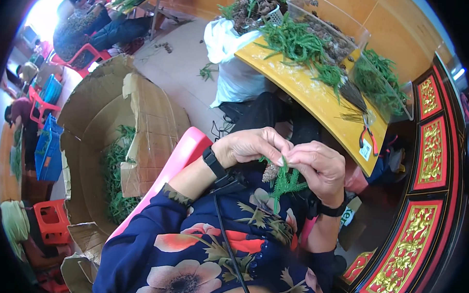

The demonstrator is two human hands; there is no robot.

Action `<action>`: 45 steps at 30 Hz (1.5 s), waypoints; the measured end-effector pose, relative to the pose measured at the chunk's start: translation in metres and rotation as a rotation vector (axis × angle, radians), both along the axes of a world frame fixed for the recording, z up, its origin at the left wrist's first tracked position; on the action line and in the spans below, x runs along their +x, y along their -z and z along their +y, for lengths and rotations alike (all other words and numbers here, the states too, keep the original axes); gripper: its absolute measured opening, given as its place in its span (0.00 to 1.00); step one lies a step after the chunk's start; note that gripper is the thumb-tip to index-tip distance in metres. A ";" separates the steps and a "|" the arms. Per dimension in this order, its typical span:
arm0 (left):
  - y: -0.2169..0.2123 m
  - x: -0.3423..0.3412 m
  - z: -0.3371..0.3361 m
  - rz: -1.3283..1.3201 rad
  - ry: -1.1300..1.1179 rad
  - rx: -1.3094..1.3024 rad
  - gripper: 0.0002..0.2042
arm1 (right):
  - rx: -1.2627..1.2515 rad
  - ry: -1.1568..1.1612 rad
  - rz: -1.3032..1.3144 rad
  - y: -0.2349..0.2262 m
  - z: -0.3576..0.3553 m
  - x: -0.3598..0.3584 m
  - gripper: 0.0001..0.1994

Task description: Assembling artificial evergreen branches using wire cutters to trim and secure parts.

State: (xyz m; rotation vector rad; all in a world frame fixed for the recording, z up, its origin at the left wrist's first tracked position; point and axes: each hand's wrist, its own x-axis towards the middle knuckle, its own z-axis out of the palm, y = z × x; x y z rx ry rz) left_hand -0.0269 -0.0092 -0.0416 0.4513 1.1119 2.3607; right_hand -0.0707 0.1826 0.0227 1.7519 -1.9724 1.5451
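In front of my chest, my left hand [255, 146] and my right hand [320, 167] meet with their fingertips pinched together. A green artificial pine sprig [287, 185] hangs from that pinch, its needles spreading downward. Tucked beside it is a small brown pine cone [270, 172], just under my left fingers. The exact spot that the fingertips press is hidden by the fingers. Both wrists wear black bands.
A yellow table [318, 105] at the upper right bears green sprigs [295, 42], dark wires [352, 94], red-handled pliers [368, 135] and clear bins. To my left a large cardboard box [157, 144] holds more greenery. A white sack [237, 74] stands ahead. Other people sit farther off.
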 end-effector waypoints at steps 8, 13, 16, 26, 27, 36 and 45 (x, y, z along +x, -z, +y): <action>-0.017 0.003 -0.004 0.252 -0.079 -0.335 0.06 | 0.049 0.192 -0.105 0.006 0.002 0.013 0.05; -0.031 0.011 0.013 0.466 -0.505 -0.806 0.05 | 0.100 0.477 -0.293 0.017 -0.004 0.014 0.06; -0.030 0.012 0.018 0.562 -0.695 -0.989 0.06 | 0.090 0.529 -0.368 0.022 -0.005 0.013 0.07; -0.016 0.007 0.009 0.029 -0.351 -0.333 0.03 | 0.113 0.351 0.124 0.012 0.006 0.000 0.12; -0.016 0.007 0.008 0.007 -0.290 -0.309 0.03 | 0.108 0.345 0.125 0.012 0.008 -0.002 0.12; -0.007 0.004 0.010 -0.014 -0.140 -0.196 0.05 | 0.115 0.244 0.296 0.015 0.014 -0.007 0.12; -0.006 0.003 0.014 -0.137 -0.207 -0.157 0.04 | 0.143 0.277 0.214 0.013 0.012 -0.004 0.09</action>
